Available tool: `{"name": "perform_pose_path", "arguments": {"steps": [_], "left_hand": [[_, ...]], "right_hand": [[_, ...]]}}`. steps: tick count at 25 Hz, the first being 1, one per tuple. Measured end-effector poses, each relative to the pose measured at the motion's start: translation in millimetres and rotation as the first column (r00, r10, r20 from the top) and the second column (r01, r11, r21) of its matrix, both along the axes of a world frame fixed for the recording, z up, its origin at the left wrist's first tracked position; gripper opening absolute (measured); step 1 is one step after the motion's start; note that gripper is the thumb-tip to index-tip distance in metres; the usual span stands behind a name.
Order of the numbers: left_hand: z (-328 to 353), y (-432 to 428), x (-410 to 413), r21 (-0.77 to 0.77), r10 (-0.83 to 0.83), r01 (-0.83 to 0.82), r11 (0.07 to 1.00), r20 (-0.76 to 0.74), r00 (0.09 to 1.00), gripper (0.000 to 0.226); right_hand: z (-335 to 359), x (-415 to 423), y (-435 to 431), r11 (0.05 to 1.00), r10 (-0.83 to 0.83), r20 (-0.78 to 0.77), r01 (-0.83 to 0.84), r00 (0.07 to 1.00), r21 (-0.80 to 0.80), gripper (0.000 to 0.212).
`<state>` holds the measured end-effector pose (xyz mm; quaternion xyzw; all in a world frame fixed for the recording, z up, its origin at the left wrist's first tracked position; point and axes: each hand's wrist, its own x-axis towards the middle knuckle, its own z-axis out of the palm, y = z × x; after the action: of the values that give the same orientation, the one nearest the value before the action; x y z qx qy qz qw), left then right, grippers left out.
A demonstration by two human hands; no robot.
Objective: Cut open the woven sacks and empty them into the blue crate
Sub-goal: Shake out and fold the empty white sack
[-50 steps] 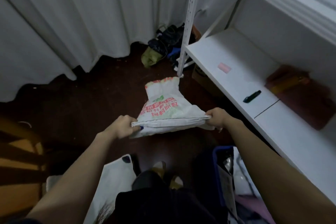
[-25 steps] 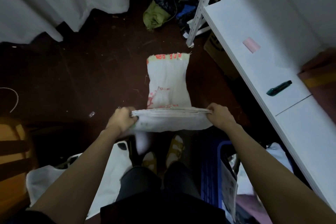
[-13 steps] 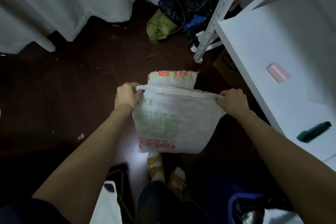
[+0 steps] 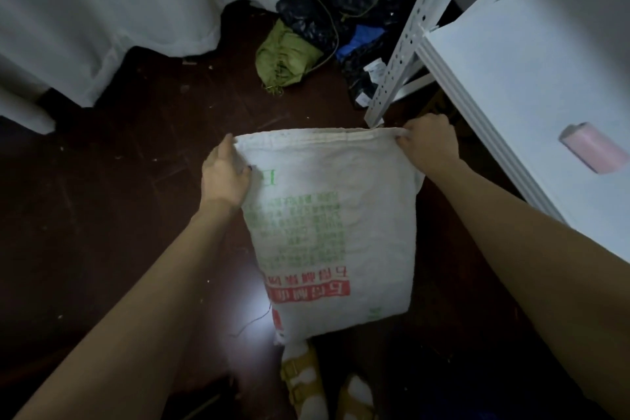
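The woven sack [image 4: 334, 215] is held hanging at centre, its top corners gripped in the left hand [image 4: 225, 177] at 10 o'clock and the right hand [image 4: 429, 143] at 1 o'clock. Green and red characters are printed upside down, too blurred to be read.

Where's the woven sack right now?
Centre of the head view: the woven sack hangs from the left hand and right hand gripping its top corners, beside the white shelf.

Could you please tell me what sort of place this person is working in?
Probably an indoor storeroom or cluttered back corner: a white shelf on a perforated metal upright, white curtains hanging to the dark floor, and a heap of dark bags.
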<state>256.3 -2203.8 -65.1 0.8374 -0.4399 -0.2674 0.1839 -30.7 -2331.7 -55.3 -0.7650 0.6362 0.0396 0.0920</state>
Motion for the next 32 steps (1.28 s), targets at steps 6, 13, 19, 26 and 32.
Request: {"name": "perform_pose_path", "arguments": {"steps": [6,13,19,26,32], "left_hand": [[-55,27,-7,0.087,0.015,-0.013,0.996,-0.023,1.000,0.074],[-109,94,-30,0.255,-0.017,0.034,0.966,-0.071,0.997,0.061],[-171,125,-68,0.384,0.058,0.009,0.923,-0.163,0.985,0.057],[-286,77,-69,0.384,0.289,-0.142,0.912,-0.360,0.887,0.083],[-355,66,-48,0.399,0.433,-0.201,0.895,-0.662,0.612,0.075]], "right_hand": [[-31,8,-21,0.993,-0.120,0.105,0.122,0.987,-0.005,0.047],[-97,-26,56,0.967,-0.202,0.153,0.172,0.967,0.187,0.058],[-174,-73,112,0.827,-0.456,0.132,0.364,0.880,0.427,0.061],[-283,-75,89,0.708,-0.651,0.305,0.410,0.695,0.575,0.084],[-355,-63,89,0.605,-0.779,0.456,0.321,0.430,0.729,0.086]]}}
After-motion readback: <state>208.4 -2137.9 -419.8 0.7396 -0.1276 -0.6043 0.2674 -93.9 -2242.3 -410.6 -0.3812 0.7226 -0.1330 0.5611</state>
